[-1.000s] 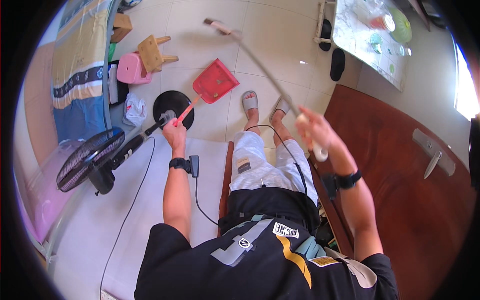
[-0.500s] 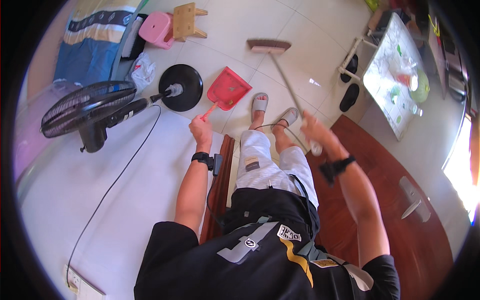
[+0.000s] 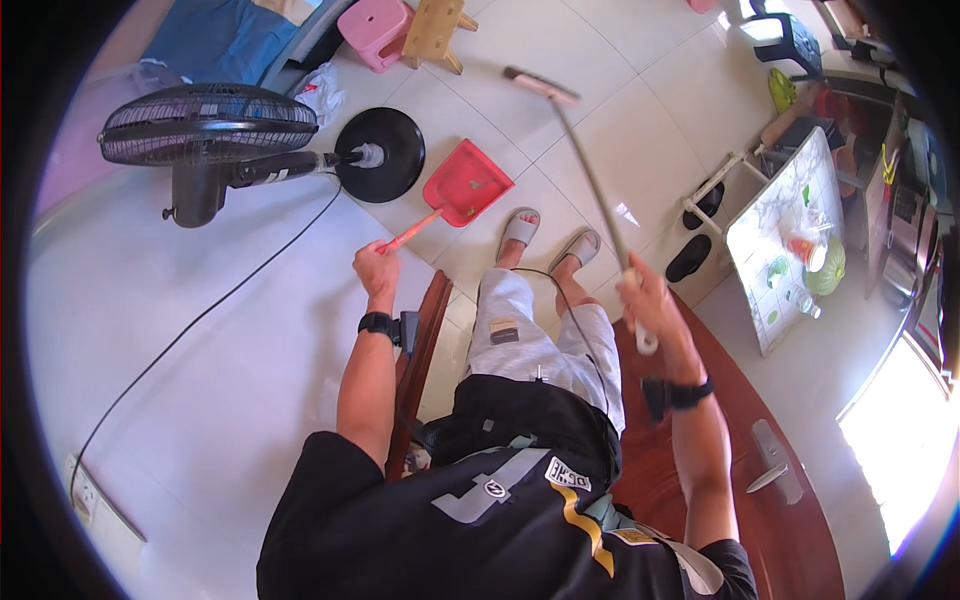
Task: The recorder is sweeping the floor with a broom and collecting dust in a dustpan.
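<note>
My left hand [image 3: 377, 270] is closed round the handle of a red dustpan [image 3: 474, 176], whose pan reaches over the tiled floor ahead of me, with some small bits in it. My right hand [image 3: 652, 305] grips the pale handle end of a broom [image 3: 585, 165]. The long shaft runs away from me and to the left, up to a brush head [image 3: 541, 85] beyond the dustpan. The broom head and the pan are apart.
A black standing fan [image 3: 210, 125] with a round base [image 3: 380, 155] is at left, its cord along the wall. Pink and wooden stools [image 3: 436, 32] stand far left. To the right are a marble-patterned table [image 3: 790, 240], dark slippers [image 3: 688, 258] and a brown door [image 3: 740, 440].
My view has shifted. The broom head has turned and my right hand has come nearer to me. The left hand still holds the dustpan.
</note>
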A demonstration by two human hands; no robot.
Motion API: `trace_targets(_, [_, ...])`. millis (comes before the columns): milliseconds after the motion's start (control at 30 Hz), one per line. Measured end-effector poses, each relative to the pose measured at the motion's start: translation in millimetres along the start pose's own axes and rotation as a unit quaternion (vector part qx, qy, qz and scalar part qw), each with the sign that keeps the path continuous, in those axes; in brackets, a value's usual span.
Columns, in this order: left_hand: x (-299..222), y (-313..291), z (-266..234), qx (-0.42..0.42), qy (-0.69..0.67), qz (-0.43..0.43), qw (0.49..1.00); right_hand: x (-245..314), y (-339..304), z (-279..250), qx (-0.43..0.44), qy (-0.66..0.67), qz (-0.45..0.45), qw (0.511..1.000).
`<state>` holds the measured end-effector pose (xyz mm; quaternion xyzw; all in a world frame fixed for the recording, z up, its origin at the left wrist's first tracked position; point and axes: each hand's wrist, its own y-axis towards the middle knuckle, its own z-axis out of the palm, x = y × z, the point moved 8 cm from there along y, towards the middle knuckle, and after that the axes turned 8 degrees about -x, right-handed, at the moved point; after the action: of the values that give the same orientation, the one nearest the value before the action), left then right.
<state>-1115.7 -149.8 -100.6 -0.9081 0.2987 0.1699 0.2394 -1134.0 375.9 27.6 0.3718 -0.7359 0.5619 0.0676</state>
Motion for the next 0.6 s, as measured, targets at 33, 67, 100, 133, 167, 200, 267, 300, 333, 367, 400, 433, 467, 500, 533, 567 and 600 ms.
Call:
trace_targets(33, [9, -10, -7, 0.008, -0.027, -0.043, 0.999, 17, 20, -10, -0.029, -0.044, -0.041, 0.998])
trace_targets(67, [15, -18, -16, 0.003, -0.028, -0.049, 0.998, 38, 41, -14, -0.034, -0.088, -0.066, 0.993])
trace_targets(100, [21, -26, -22, -0.012, -0.037, -0.064, 0.997, 54, 61, -19, -0.041, -0.11, -0.079, 0.99])
trace_targets(133, [25, -33, -24, -0.025, -0.048, -0.078, 0.995, 70, 80, -25, -0.051, -0.132, -0.092, 0.986])
trace_targets(167, [33, -39, -26, -0.031, -0.049, -0.082, 0.995, 88, 97, -24, -0.032, -0.159, -0.096, 0.982])
trace_targets(200, [46, -46, -26, -0.039, -0.069, -0.103, 0.991, 103, 112, -20, -0.012, -0.185, -0.1, 0.978])
trace_targets(267, [56, -58, -17, -0.044, -0.096, -0.125, 0.987, 124, 136, -12, -0.013, -0.224, -0.137, 0.965])
trace_targets(300, [62, -67, -16, -0.054, -0.118, -0.147, 0.981, 136, 141, -3, -0.011, -0.259, -0.172, 0.95])
trace_targets(333, [66, -73, -12, -0.063, -0.139, -0.17, 0.974, 141, 144, 5, -0.008, -0.263, -0.174, 0.949])
trace_targets(367, [71, -75, -13, -0.07, -0.138, -0.175, 0.972, 151, 144, 25, 0.016, -0.275, -0.196, 0.941])
trace_targets(400, [76, -79, -15, -0.083, -0.137, -0.173, 0.972, 157, 142, 43, 0.04, -0.288, -0.214, 0.933])
trace_targets(433, [82, -84, -18, -0.097, -0.135, -0.171, 0.971, 162, 142, 60, 0.047, -0.291, -0.214, 0.931])
trace_targets(467, [88, -84, -19, -0.099, -0.131, -0.177, 0.97, 169, 142, 82, 0.063, -0.284, -0.231, 0.929])
trace_targets(500, [86, -84, -10, -0.093, -0.139, -0.178, 0.97, 169, 143, 92, 0.073, -0.28, -0.243, 0.926])
trace_targets(533, [86, -86, -2, -0.087, -0.147, -0.178, 0.969, 157, 154, 106, 0.074, -0.285, -0.236, 0.926])
trace_targets(567, [75, -85, 22, -0.065, -0.157, -0.174, 0.97, 133, 179, 101, 0.038, -0.314, -0.233, 0.92])
trace_targets(600, [75, -82, 35, -0.057, -0.128, -0.161, 0.977, 117, 192, 98, 0.013, -0.341, -0.234, 0.91])
